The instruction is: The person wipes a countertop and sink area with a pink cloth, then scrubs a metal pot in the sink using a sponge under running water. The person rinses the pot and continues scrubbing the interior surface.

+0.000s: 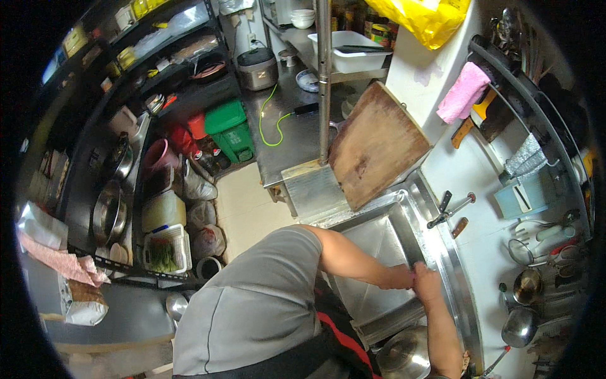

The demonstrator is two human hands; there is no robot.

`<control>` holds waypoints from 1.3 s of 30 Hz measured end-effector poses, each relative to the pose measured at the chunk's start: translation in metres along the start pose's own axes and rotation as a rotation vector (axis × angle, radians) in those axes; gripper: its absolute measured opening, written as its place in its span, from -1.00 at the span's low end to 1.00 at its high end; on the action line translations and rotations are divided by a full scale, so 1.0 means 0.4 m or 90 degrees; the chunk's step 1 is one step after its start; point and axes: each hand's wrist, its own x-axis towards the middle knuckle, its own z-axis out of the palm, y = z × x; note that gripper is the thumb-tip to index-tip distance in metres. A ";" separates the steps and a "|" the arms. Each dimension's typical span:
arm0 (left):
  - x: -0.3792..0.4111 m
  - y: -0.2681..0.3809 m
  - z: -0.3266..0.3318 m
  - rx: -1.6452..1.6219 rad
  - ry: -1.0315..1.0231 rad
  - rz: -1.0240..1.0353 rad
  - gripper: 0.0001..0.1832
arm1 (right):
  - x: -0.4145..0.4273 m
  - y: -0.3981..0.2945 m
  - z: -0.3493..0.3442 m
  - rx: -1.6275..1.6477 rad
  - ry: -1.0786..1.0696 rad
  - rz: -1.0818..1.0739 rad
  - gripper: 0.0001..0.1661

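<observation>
Over a stainless steel sink (374, 256), both of my hands meet near its wall-side edge. My left hand (400, 277) reaches across the basin and touches my right hand (428, 283), which comes from the lower edge of the view. A small pinkish spot shows between them, too small to name; whether the fingers grip something is hidden. Beneath my right forearm, a large steel bowl (402, 355) stands beside the basin. The tap (445, 216) projects from the wall above the sink, beyond my hands.
A wooden cutting board (378, 147) leans beside the sink. The steel worktop (289, 163) holds a rice cooker (257, 68) and a green cord. Knives, a pink cloth (464, 92) and ladles (520, 327) hang along the wall. A green bin (229, 130) stands below shelving.
</observation>
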 end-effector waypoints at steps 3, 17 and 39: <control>-0.102 0.139 -0.152 -0.862 -0.055 -0.292 -0.65 | 0.017 0.026 -0.022 0.030 0.110 -0.046 -0.76; -0.188 0.108 -0.190 -1.106 -0.023 0.145 -0.58 | -0.017 0.028 0.225 0.765 0.097 0.373 -0.66; -1.102 -0.323 -0.004 -0.935 0.483 0.073 -0.50 | 0.259 -0.810 0.037 0.794 -0.126 0.363 -0.81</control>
